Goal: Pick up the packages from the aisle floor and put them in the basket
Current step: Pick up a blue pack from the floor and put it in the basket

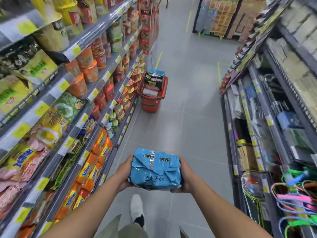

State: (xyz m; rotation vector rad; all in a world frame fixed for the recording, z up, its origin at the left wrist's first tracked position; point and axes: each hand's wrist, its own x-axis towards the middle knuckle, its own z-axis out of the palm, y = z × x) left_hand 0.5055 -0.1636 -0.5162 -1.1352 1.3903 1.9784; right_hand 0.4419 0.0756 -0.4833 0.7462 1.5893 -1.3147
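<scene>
A blue multipack package [155, 168] is held in front of me above the aisle floor. My left hand [123, 172] grips its left side and my right hand [186, 177] grips its right side, fingers curled under it. Farther up the aisle a red shopping basket [151, 100] stands on the floor by the left shelves. It holds several packages, among them a black one [153, 79] and a blue one [156, 72] sticking up above the rim.
Shelves of noodle cups and snack bags [68, 117] line the left. Shelves of hardware and skipping ropes [274, 134] line the right. Grey tiled floor [188, 109] runs between them toward the basket. My white shoe [137, 208] is below the package.
</scene>
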